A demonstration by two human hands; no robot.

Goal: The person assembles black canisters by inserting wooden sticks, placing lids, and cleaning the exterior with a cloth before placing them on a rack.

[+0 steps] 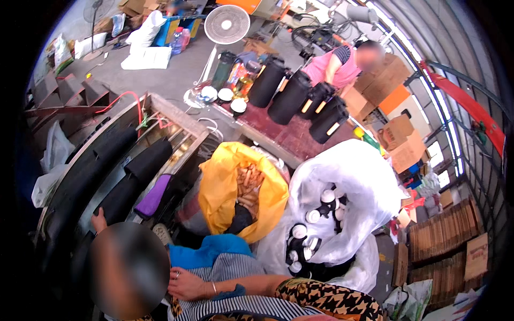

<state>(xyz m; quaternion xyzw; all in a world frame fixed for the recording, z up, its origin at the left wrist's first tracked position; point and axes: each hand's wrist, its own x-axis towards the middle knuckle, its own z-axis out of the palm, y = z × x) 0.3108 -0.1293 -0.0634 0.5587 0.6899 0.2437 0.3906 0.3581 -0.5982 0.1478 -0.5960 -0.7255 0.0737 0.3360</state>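
The right hand, as I judge it from the patterned sleeve entering at the lower edge, lies on the striped cloth of a person sitting close in front. Its fingers are slack and slightly apart, clamped on nothing. The left hand is out of view. That person's own hand rests on the rim of a machine with black rollers.

Nearest the right hand stand a white sack of black bottles with white caps, and beside it a yellow sack of tan pieces. Beyond them a bench carries black jugs.

This looks like a pause, with nothing gripped. Any pick from the sacks would call for lifting the hand and carrying it right.
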